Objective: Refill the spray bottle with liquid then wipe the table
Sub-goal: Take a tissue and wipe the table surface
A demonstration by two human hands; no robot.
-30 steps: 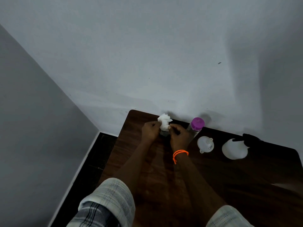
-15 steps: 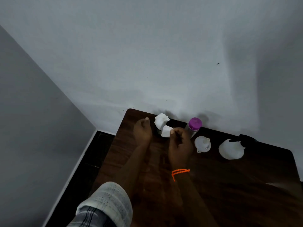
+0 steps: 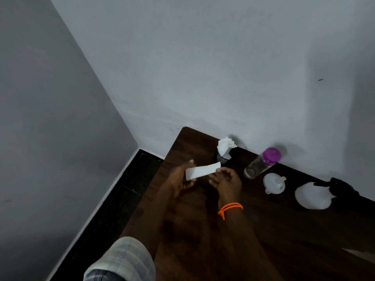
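Note:
A folded white tissue point(image 3: 203, 170) stretches between both hands above the dark wooden table point(image 3: 263, 240). My left hand point(image 3: 180, 179) holds its left end and my right hand point(image 3: 226, 180) pinches its right end. Behind them a dark holder point(image 3: 221, 158) stuffed with white tissues point(image 3: 225, 148) stands near the wall. To the right is a clear bottle with a purple cap point(image 3: 263, 162), then a white funnel point(image 3: 274, 182), then a white spray bottle point(image 3: 313, 195) with a black trigger head point(image 3: 343, 189).
The table sits in a room corner against a pale wall. Its left edge drops to a dark floor point(image 3: 113, 199) with a white skirting. A pale object point(image 3: 359, 255) pokes in at the right edge.
A tissue came out of the holder. Both hands moved back toward me and now stretch it flat between them; the view also shifted left.

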